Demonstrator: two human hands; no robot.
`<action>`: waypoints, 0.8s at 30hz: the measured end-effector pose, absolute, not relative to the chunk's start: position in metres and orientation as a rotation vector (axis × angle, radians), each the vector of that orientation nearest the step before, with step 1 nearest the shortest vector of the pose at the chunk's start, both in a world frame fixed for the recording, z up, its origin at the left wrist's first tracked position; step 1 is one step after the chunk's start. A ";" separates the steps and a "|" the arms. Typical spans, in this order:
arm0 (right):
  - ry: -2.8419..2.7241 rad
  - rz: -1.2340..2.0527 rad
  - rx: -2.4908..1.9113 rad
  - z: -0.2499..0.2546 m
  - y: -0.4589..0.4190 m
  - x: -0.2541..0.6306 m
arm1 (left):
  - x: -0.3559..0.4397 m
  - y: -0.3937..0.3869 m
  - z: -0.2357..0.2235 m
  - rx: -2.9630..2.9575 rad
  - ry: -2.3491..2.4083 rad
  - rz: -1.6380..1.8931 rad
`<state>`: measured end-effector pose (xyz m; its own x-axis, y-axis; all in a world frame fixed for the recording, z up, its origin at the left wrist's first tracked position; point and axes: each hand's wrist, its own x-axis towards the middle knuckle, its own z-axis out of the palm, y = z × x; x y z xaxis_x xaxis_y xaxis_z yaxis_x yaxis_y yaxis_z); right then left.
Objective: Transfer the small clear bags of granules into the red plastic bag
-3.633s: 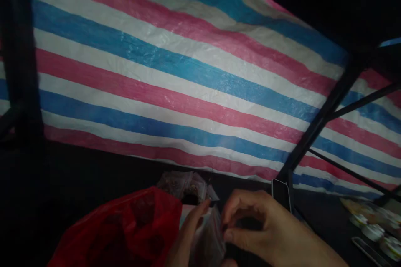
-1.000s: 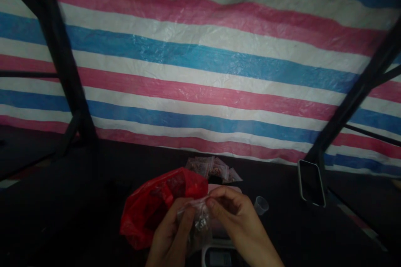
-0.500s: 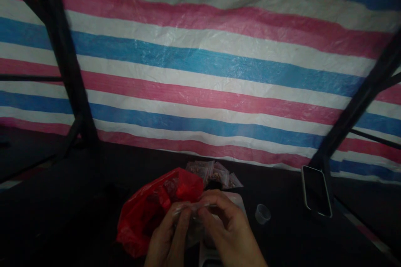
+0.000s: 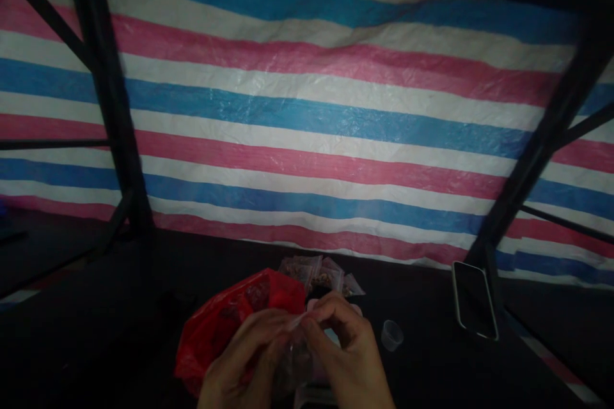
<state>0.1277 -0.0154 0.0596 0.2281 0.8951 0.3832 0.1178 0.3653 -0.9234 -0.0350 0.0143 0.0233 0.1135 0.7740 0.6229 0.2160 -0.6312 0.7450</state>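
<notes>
Materials and surface finishes on the dark work surface and its backdrop

Thin crinkled red plastic bag (image 4: 225, 326), faintly glossy; small clear plastic pouch (image 4: 295, 348), filmy and creased, pinched between the left hand (image 4: 240, 364) and the right hand (image 4: 343, 358); heap of small clear plastic packets (image 4: 319, 271), shiny where lit; little translucent plastic cup (image 4: 392, 335), smooth; dark smartphone (image 4: 474, 299) with a glossy glass face and pale rim; woven pink, white and blue striped plastic tarpaulin (image 4: 307, 140), wrinkled, with a slight sheen; black frame bars (image 4: 110, 108), matt; black tabletop (image 4: 96, 307), matt
</notes>
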 end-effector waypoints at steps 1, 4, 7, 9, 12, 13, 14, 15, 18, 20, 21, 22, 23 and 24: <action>-1.249 0.692 -1.084 0.062 -0.017 0.131 | -0.040 0.015 0.025 2.086 0.932 1.582; -1.219 0.661 -1.127 0.069 -0.015 0.155 | -0.066 0.020 0.015 2.451 1.092 1.700; -1.001 0.466 -1.368 0.069 0.000 0.196 | -0.104 0.031 -0.016 2.645 1.430 1.576; -0.862 0.300 -1.502 0.063 0.014 0.223 | -0.126 0.040 -0.037 2.855 1.583 1.333; -0.840 0.283 -1.599 0.050 0.032 0.246 | -0.146 0.051 -0.053 3.160 1.333 0.920; -0.849 0.278 -1.627 0.046 0.036 0.247 | -0.149 0.053 -0.052 3.186 1.273 0.835; -0.858 0.264 -1.650 0.043 0.039 0.244 | -0.150 0.054 -0.048 3.188 1.220 0.773; -0.870 0.242 -1.666 0.043 0.039 0.238 | -0.150 0.055 -0.042 3.173 1.175 0.734; -0.942 0.166 -1.651 0.053 0.034 0.206 | -0.146 0.054 -0.013 3.122 1.025 0.645; -1.096 0.170 -1.563 0.066 0.025 0.173 | -0.143 0.051 0.006 3.111 0.959 0.582; -1.277 0.215 -1.461 0.072 0.020 0.155 | -0.142 0.049 0.015 3.084 0.960 0.543; -1.448 0.294 -1.334 0.077 0.016 0.137 | -0.140 0.047 0.022 3.048 0.957 0.517; -1.610 0.413 -1.224 0.080 0.012 0.120 | -0.139 0.044 0.029 3.006 0.945 0.493; -1.758 0.534 -1.154 0.081 0.010 0.105 | -0.137 0.041 0.035 2.959 0.925 0.466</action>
